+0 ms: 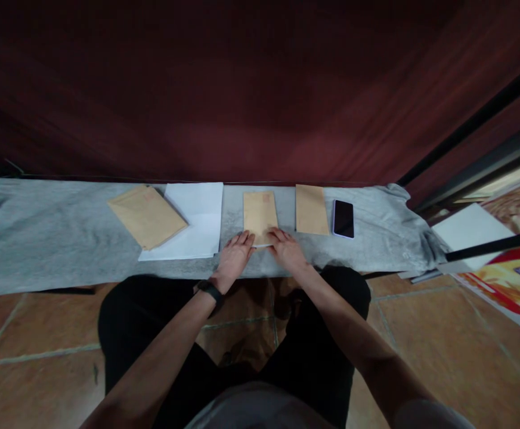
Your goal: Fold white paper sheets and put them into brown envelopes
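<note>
A small brown paper envelope (259, 211) lies upright in front of me on the grey cloth, with a faint reddish mark near its top right. A thin white edge, like paper, shows along its near end. My left hand (237, 253), with a dark band on the wrist, is closed on the near left corner. My right hand (287, 250) has its fingers closed on the near right corner. Right of it, a second brown envelope (312, 210) lies flat. Farther left, a stack of brown envelopes (148, 217) rests tilted, partly over white paper sheets (201, 220).
A phone (343, 218) with a dark screen lies at the right. Grey cloth (54, 232) covers the long, narrow surface, backed by a dark red panel (260, 89). Black bars (479, 119) and a red-and-yellow printed package (510, 280) are at the far right.
</note>
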A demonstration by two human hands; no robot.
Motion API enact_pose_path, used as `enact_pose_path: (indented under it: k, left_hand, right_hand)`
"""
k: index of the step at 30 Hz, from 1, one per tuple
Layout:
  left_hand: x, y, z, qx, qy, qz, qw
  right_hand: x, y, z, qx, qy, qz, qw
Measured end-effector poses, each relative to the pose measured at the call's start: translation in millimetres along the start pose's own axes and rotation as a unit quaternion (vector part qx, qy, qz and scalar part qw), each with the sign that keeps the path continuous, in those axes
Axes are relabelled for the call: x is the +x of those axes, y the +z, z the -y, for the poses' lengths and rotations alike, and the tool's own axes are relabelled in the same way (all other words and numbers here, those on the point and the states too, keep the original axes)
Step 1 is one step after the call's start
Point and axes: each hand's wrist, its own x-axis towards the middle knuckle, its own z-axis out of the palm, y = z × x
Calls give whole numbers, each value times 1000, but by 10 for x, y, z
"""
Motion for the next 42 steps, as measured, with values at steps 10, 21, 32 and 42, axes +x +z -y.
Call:
enact_pose_path:
  k: [10, 21, 32, 42]
  left_hand:
    - [18, -23, 59, 67, 66, 8, 996]
    - [733, 104, -49, -19, 83, -80, 993]
    - [1739, 386, 264, -8, 90, 11, 996]
    - [1363, 476, 245, -41, 150, 4, 988]
  right_hand:
    - [-16, 1, 12, -34, -20, 37, 999]
    - [33, 38, 13, -10, -3, 27, 1000]
    - [64, 68, -37, 16, 8, 31, 999]
    - [62, 97, -67, 42, 12, 37, 998]
